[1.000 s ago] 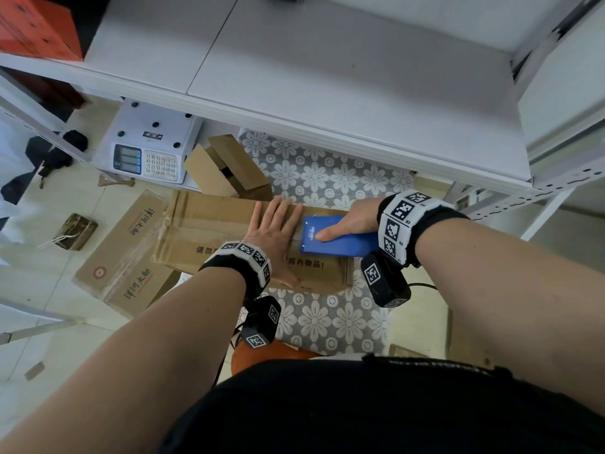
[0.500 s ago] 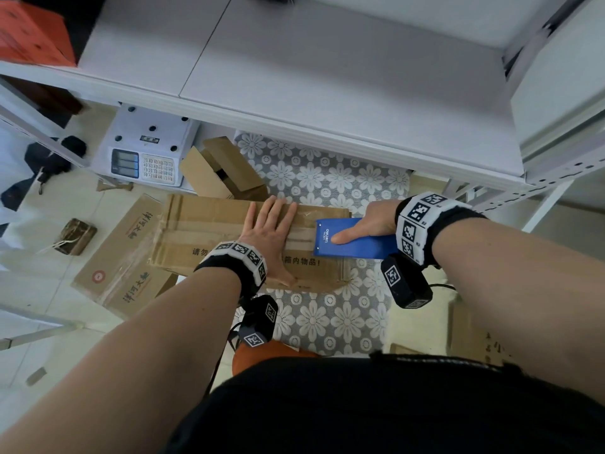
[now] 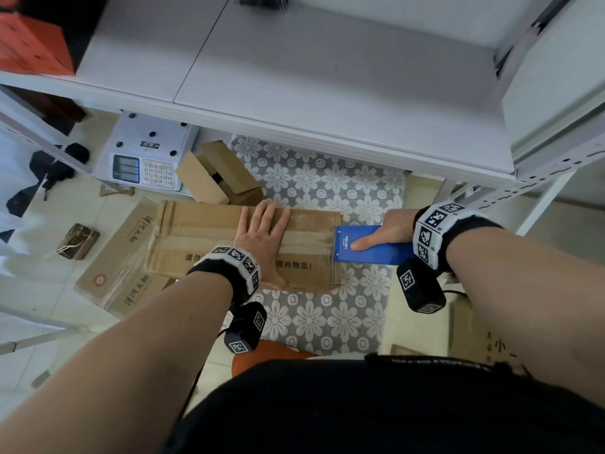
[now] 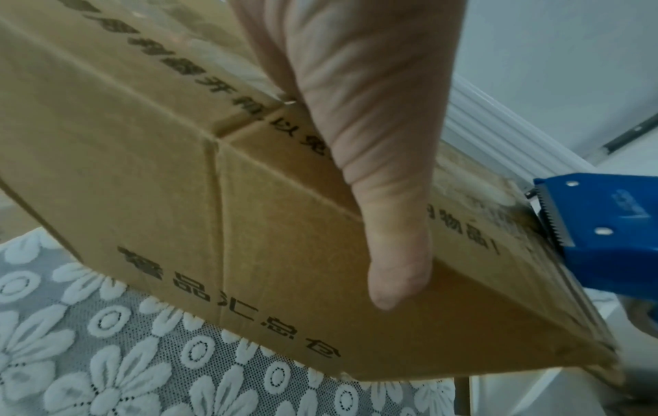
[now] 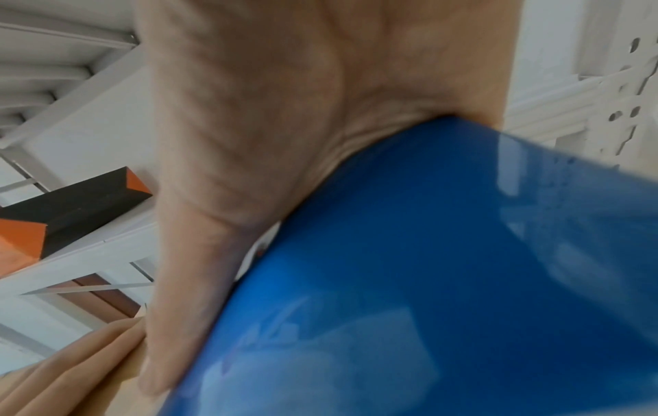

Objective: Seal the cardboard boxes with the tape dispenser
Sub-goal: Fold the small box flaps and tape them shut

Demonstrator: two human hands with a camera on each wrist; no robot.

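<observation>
The cardboard box (image 3: 209, 244) is lying under your flat left hand (image 3: 262, 244). Your right hand (image 3: 386, 232) is gripping the blue tape dispenser (image 3: 370, 247) at the box's right edge.

Black-and-white tag-marked wristbands (image 3: 437, 231), black wrist cameras (image 3: 420, 286), black top (image 3: 376, 411)

A white metal shelving unit (image 3: 327, 77) fills the far side, its slotted uprights (image 3: 556, 165) pale in soft daylight. Beneath it, cream floor tiles (image 3: 65, 290) show around a grey mat with white flowers (image 3: 327, 191). A white weighing scale (image 3: 144, 155) sits under the shelf.
</observation>
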